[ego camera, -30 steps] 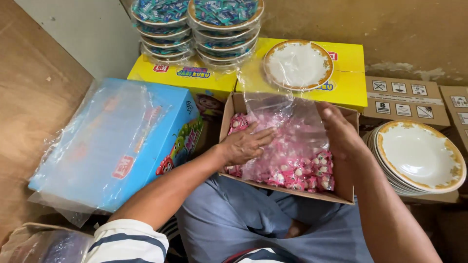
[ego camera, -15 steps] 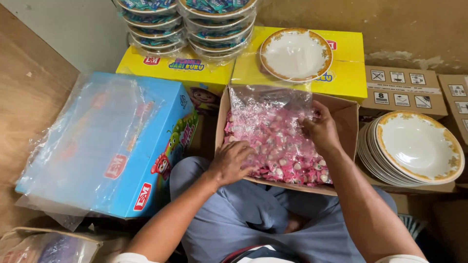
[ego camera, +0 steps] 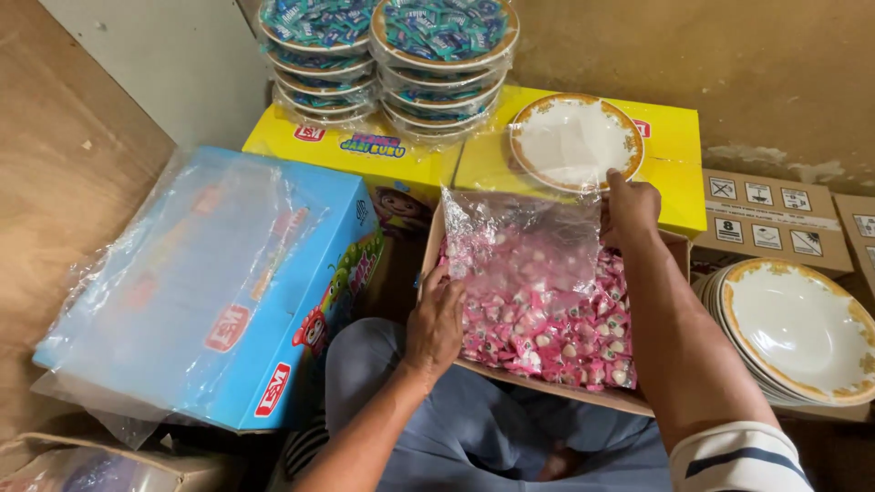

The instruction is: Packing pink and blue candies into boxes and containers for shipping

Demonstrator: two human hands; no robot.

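The person sits with a carton [ego camera: 547, 383] on the lap, and inside it a clear bag [ego camera: 538, 292] of pink wrapped sweets, too many to count. The left hand [ego camera: 436, 321] lies flat, fingers loosely spread, against the bag's near-left side; the right hand [ego camera: 631, 208] pinches the bag's upper right corner and lifts the plastic. The bag looks full, so little seems drawn from it. Behind, two stacks of wrapped plates [ego camera: 387, 64] loaded with blue sweets look finished, about four in each. One empty plate [ego camera: 574, 141] rests on two yellow boxes [ego camera: 456, 159]. A pile of empty plates [ego camera: 793, 333] waits at right; a blue box [ego camera: 219, 282] stands at left.
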